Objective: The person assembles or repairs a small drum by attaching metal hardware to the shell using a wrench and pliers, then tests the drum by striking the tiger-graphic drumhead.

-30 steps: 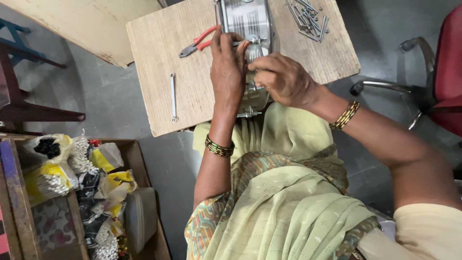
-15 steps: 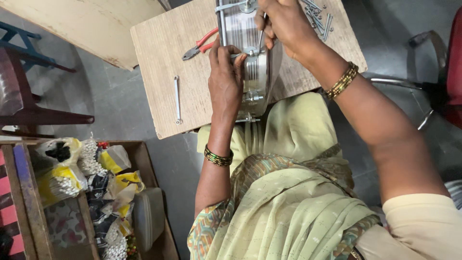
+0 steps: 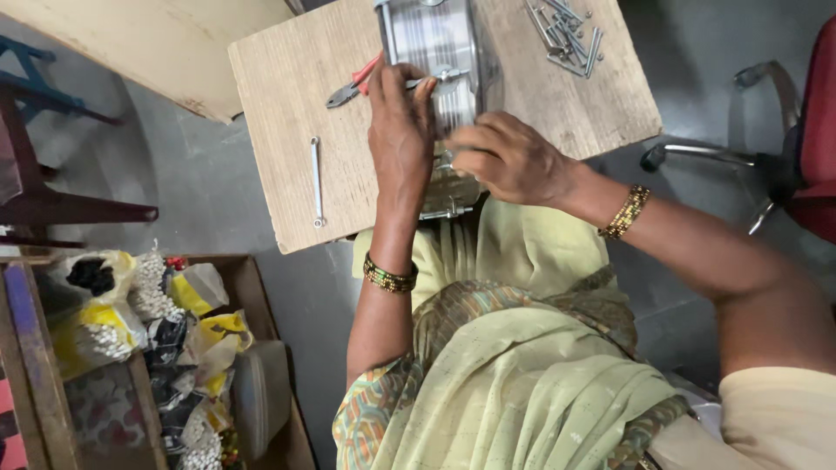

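A ribbed silver metal cylinder (image 3: 435, 39) lies on a small wooden board table (image 3: 279, 130), reaching from the far edge to my lap. My left hand (image 3: 399, 130) rests on its left side, fingers closed around a thin metal tool pressed at a fitting on the cylinder. My right hand (image 3: 509, 161) grips the cylinder's near right side, fingers curled on it. Red-handled pliers (image 3: 353, 84) lie just left of my left hand. A slim spanner (image 3: 316, 181) lies further left on the board.
A pile of long bolts (image 3: 566, 30) sits at the board's far right. A wooden crate (image 3: 174, 348) with bags of small parts stands on the floor at left. A dark chair (image 3: 52, 200) is at far left, a red office chair (image 3: 801, 148) at right.
My right hand has come back from the bolt pile at the far right down to the cylinder's near side. My left hand stayed on the cylinder.
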